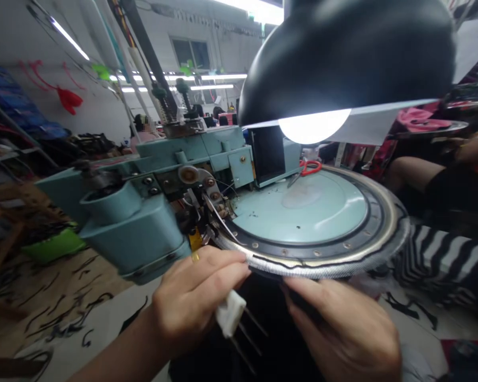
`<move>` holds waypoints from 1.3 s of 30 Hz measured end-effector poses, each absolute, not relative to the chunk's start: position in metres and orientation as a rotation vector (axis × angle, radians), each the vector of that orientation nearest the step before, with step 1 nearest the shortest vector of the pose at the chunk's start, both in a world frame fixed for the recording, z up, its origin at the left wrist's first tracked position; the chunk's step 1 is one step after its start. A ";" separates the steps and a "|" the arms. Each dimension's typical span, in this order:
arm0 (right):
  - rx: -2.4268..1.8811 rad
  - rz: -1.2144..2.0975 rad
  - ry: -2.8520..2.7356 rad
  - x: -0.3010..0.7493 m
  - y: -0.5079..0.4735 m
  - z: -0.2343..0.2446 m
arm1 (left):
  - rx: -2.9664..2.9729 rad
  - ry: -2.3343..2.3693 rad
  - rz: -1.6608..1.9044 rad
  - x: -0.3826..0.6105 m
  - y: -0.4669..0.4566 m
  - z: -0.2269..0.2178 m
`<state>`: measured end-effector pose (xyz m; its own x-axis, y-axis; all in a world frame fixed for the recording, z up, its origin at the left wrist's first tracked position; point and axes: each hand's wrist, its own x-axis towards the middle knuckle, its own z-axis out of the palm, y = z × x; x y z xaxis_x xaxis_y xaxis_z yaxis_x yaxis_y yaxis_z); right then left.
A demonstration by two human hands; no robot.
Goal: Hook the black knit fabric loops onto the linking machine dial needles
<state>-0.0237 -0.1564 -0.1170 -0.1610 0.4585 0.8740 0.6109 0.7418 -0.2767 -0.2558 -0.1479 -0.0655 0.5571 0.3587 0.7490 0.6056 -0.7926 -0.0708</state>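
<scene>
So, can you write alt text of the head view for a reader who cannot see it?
The left hand and right hand hold dark fabric at the toothed rim of a pale-blue machine dial; the left also holds a white-wrapped pronged tool. A black lamp shines above.

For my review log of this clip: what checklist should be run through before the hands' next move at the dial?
1. Left hand has a firm grip on the pronged tool: ok, fingers closed round its white-wrapped handle.
2. Right hand holds the fabric just below the rim: ok.
3. Fabric caught on the rim's points: cannot tell, the hands hide the edge.
4. Lamp lit over the dial: ok.
5. Scissors away from both hands: ok, lying at the dial's far side.
</scene>
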 end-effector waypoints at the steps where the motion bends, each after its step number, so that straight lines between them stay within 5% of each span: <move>1: -0.839 -0.162 -1.805 -0.024 -0.157 -0.116 | -2.479 -0.784 -1.090 -0.256 -0.148 -0.066; 34: -0.760 -0.115 -1.747 -0.029 -0.154 -0.109 | -2.475 -0.843 -1.211 -0.246 -0.149 -0.067; 39: -0.919 -0.030 -1.681 -0.015 -0.162 -0.112 | -2.417 -0.788 -0.920 -0.254 -0.151 -0.065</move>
<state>-0.0150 -0.1620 -0.1116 -0.0308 0.5486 0.8355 0.5782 0.6917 -0.4328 -0.2537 -0.1507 -0.0653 0.6173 0.3523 0.7034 0.6411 -0.7435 -0.1902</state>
